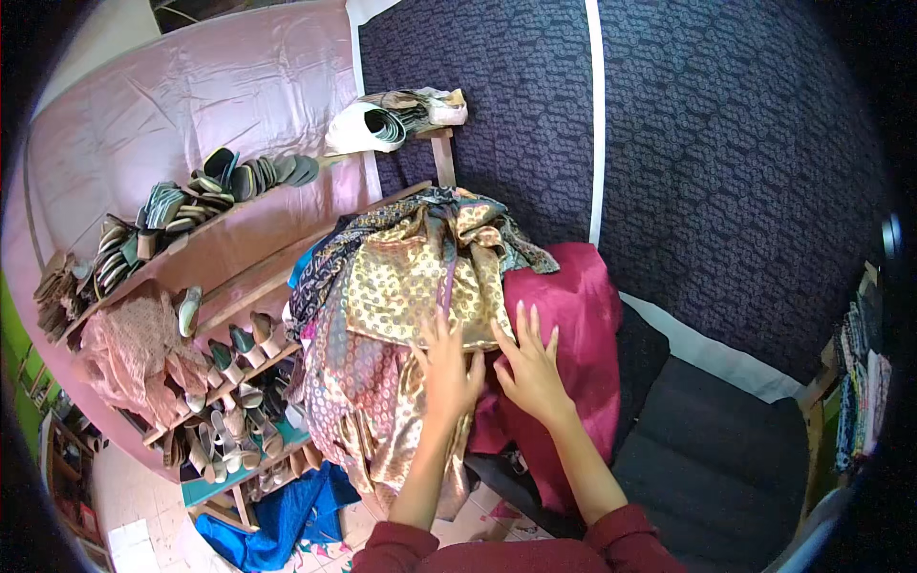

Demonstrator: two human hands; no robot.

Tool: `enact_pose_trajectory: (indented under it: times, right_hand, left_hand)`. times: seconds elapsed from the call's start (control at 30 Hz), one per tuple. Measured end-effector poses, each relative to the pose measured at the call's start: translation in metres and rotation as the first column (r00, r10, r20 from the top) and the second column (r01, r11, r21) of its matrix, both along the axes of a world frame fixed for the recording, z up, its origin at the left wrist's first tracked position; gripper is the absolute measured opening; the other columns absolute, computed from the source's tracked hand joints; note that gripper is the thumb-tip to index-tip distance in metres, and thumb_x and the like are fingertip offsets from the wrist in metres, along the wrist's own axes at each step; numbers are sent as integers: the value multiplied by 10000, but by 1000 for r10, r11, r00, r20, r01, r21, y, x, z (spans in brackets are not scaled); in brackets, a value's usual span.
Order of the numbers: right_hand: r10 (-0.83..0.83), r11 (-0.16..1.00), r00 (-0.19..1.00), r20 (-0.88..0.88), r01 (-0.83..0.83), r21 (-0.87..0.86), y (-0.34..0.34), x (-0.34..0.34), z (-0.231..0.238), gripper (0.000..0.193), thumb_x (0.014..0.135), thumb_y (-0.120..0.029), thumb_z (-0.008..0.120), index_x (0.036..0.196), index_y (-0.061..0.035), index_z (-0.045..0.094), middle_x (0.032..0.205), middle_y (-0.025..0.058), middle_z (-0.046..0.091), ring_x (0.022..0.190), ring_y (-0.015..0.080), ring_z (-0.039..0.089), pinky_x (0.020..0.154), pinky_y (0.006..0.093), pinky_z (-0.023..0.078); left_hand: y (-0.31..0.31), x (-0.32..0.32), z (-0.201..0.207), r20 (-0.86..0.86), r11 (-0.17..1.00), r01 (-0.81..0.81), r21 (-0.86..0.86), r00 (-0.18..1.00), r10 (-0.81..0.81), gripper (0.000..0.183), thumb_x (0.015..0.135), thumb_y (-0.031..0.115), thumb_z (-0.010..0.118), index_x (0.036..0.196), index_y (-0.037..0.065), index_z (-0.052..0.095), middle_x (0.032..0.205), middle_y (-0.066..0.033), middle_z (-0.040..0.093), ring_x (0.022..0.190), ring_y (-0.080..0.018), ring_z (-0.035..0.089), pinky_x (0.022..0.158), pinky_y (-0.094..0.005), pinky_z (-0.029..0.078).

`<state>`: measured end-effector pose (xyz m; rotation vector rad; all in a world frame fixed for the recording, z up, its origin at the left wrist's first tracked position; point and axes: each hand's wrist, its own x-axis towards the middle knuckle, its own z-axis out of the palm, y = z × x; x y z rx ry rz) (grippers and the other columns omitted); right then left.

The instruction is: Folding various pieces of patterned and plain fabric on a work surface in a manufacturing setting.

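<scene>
Gold patterned fabric (392,286) lies at and beyond our fingertips, our left hand (447,372) and right hand (531,375) splayed, clamping nothing, so we should probably smooth its near edge with light, even pressure.

"That gold cloth (411,286) is glossy, almost metallic."
"And the magenta cloth (578,325) has a satiny sheen; the pink wall covering (220,105) shines too."
"The rack's rail (250,290) is plain wood."
"The dark seat (716,458) seems matt fabric, though it's dim there."
</scene>
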<state>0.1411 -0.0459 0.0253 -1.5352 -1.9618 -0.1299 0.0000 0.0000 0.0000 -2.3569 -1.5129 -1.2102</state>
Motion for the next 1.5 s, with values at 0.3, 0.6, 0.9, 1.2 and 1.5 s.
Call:
enact_pose_trajectory:
  times: [0.3, 0.6, 0.9, 1.2, 1.5]
  right_hand:
    - [-117, 993, 987, 108, 114, 31, 108, 2, 16, 616, 791, -378, 554, 1321, -158, 328, 1418, 203, 103, 1316, 374, 50, 951, 672, 65]
    - [-194, 979, 972, 131, 200, -32, 127, 5, -23, 740, 807, -569, 407, 1363, -111, 235, 1414, 188, 152, 1312, 375, 62, 958, 659, 32]
    - [-152, 957, 988, -24, 153, 248, 127, -1, -8, 927, 640, -195, 703, 1385, -159, 152, 1423, 230, -25, 1302, 428, 49, 982, 610, 113]
    - [169, 951, 983, 71, -181, 250, 116, -16, -17, 275, 670, 61, 476, 879, -37, 624, 1053, 81, 590, 1069, 311, 496, 877, 441, 380]
    - [-103, 990, 891, 442, 135, -41, 107, -38, -37, 260, 649, -77, 611, 908, -57, 588, 965, 111, 539, 1027, 278, 477, 876, 399, 355]
  left_hand:
    - [122, -39, -14, -199, 988, -33, -150, 980, 2, 735, 703, 316, 645, 1326, 101, 319, 1403, -152, 229, 1277, -368, 227, 1032, -537, 81]
    - [107, -90, -28, 609, 987, 120, -110, 793, -29, 413, 671, -95, 439, 1043, 6, 585, 739, -147, 602, 590, -152, 523, 601, -277, 433]
    - [30, -84, -16, 363, 937, 343, -73, 884, -295, 464, 530, -107, 485, 961, 18, 604, 988, -167, 603, 943, -314, 564, 842, -353, 438]
    - [26, -98, 23, 36, 900, 403, -168, 915, -403, 408, 697, 264, 670, 1048, 72, 591, 1153, -123, 525, 1101, -288, 445, 946, -422, 300]
    - [170, -113, 69, 14, 952, -121, 281, 992, 122, 565, 661, 293, 669, 1167, 123, 485, 1314, -104, 365, 1229, -307, 295, 952, -519, 240]
